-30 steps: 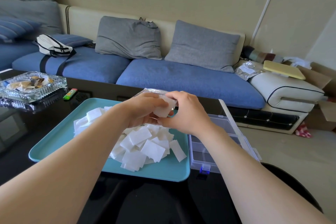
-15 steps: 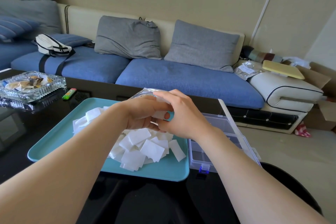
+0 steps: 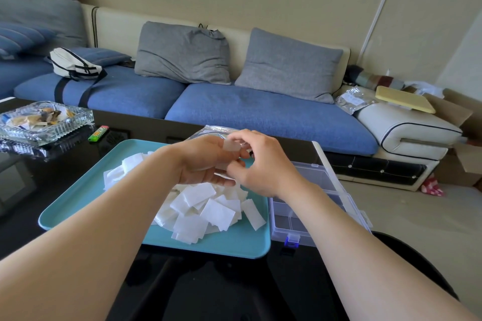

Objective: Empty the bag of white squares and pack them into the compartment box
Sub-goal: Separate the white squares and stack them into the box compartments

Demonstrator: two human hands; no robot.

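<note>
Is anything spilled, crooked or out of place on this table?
Nothing looks damaged. The thin white squares lie in a loose, untidy heap on the teal plastic tray, one square sticking out toward its right rim; the clear plastic compartment box beside it shows none.

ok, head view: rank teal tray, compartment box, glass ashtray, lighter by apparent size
1. teal tray
2. compartment box, partly hidden
3. glass ashtray, farther from the camera, so its order against the box is unsure
4. lighter

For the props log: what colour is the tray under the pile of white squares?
The tray is turquoise; head view.
</note>
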